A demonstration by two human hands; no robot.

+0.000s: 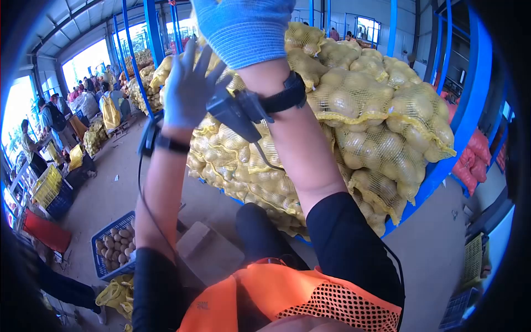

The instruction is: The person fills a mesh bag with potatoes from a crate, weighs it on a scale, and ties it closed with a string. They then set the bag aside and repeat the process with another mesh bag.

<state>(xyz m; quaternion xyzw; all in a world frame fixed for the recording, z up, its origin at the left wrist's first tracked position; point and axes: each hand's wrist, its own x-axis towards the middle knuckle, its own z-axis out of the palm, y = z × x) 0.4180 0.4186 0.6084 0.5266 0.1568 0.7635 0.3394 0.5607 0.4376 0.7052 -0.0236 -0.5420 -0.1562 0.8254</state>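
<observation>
My left hand (pixel 191 91), in a blue and grey work glove, is raised with its fingers spread and nothing in it. Beside it my right hand (pixel 249 25), in a blue knitted glove, reaches up to the top of the view, where its fingers are cut off. Black straps with small dark devices (pixel 235 113) and cables circle both wrists. Behind the hands rises a tall stack of yellow mesh bags (pixel 354 99) full of potatoes, which both hands overlap in this view.
Blue metal posts (pixel 462 110) frame the stack. A blue crate (pixel 98 260) of potatoes stands on the floor at lower left, near a yellow mesh bag (pixel 117 296). Several people (pixel 58 119) are at the far left. Red bags (pixel 473 157) lie at right.
</observation>
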